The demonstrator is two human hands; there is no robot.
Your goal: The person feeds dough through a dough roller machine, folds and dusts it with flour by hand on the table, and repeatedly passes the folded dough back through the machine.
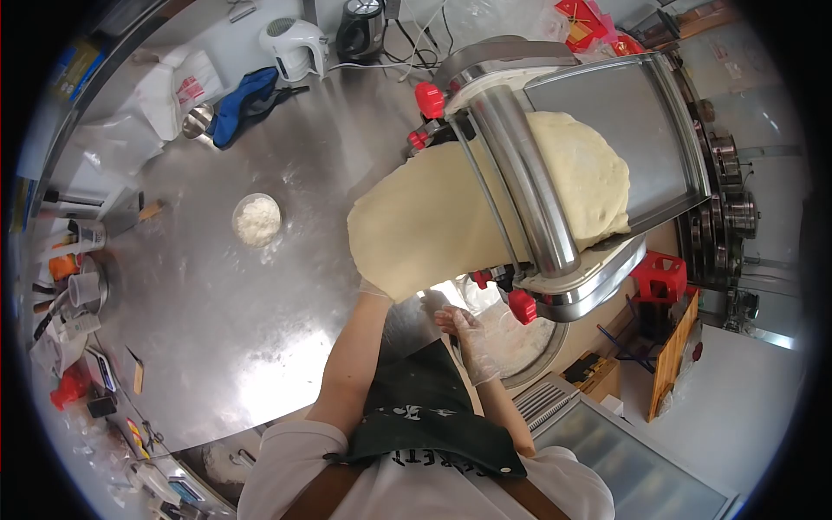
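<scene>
A wide sheet of pale dough (425,221) runs through the steel roller (524,182) of a dough sheeter. Its rounded free end hangs over the left side, above the metal table. My left hand (374,289), in a clear plastic glove, is at the near edge of this sheet, with its fingers hidden under the dough. My right hand (466,334), also gloved, is below the machine's near side, with fingers curled in; what they hold, if anything, I cannot make out. More dough (581,173), thick and bumpy, lies on the sheeter's right tray (650,113).
A small bowl of flour (257,220) stands on the steel table (191,321). Red knobs (523,307) stick out from the sheeter. A large round basin (529,342) is below it. A white electric mixer (295,48) and cables are at the back; tools and containers line the left edge.
</scene>
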